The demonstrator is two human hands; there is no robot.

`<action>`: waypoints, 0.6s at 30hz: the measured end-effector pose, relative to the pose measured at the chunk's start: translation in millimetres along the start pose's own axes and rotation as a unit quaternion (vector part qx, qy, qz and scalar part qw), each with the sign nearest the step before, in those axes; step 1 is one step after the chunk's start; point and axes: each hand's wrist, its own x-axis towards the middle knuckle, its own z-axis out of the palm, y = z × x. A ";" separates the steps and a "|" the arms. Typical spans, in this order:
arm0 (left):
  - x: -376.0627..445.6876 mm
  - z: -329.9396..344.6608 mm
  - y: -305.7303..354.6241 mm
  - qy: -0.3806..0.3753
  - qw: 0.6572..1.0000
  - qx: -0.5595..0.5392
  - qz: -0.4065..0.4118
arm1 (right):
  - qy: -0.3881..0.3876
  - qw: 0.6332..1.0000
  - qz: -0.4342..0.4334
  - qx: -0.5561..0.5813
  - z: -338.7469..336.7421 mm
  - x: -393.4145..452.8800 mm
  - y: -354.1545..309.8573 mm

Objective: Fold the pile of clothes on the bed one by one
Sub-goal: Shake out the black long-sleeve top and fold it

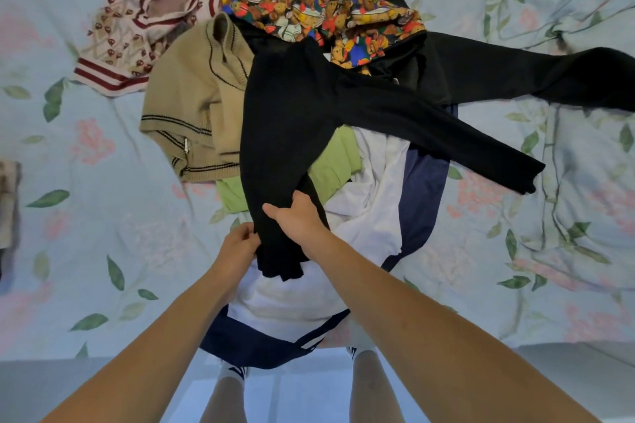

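Both hands, left hand (240, 244) and right hand (299, 216), pinch the black sweater (285, 120) hem at lower centre; lift it evenly, clear of the pile.

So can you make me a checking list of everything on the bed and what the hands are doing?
Surface: bed sheet, pale blue with flowers and leaves, wrinkled at the right.
Job's things: black top lies over the pile, one sleeve stretched right; tan sweater, pink patterned sweater, teddy-bear print cloth, green garment and white and navy garment lie unfolded.
Clutter: a bit of cloth at the left edge, too cut off to identify.
Hands: left hand and right hand both grip the black top's near end.
Cables: nothing seen.
Surroundings: pale floor, the person's legs and socks below.
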 end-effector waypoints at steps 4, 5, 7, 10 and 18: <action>0.7 3.1 4.0 0.037 0.998 -0.020 0.037 | 0.024 0.997 -0.076 -0.007 -16.4 -3.2 6.6; 0.8 2.6 1.9 0.064 0.996 -0.008 0.055 | 0.038 0.995 -0.088 -0.001 -22.0 -4.2 8.4; -2.2 0.7 -4.0 0.127 0.986 0.055 0.091 | 0.055 0.994 -0.095 0.001 -31.2 -6.0 11.7; -5.0 -2.6 -21.5 0.184 0.975 0.087 0.093 | 0.027 0.996 -0.058 -0.067 -39.6 -6.2 18.5; 3.6 -5.4 -31.0 0.123 0.980 0.107 0.114 | -0.008 0.995 0.005 -0.100 -37.8 -12.3 34.9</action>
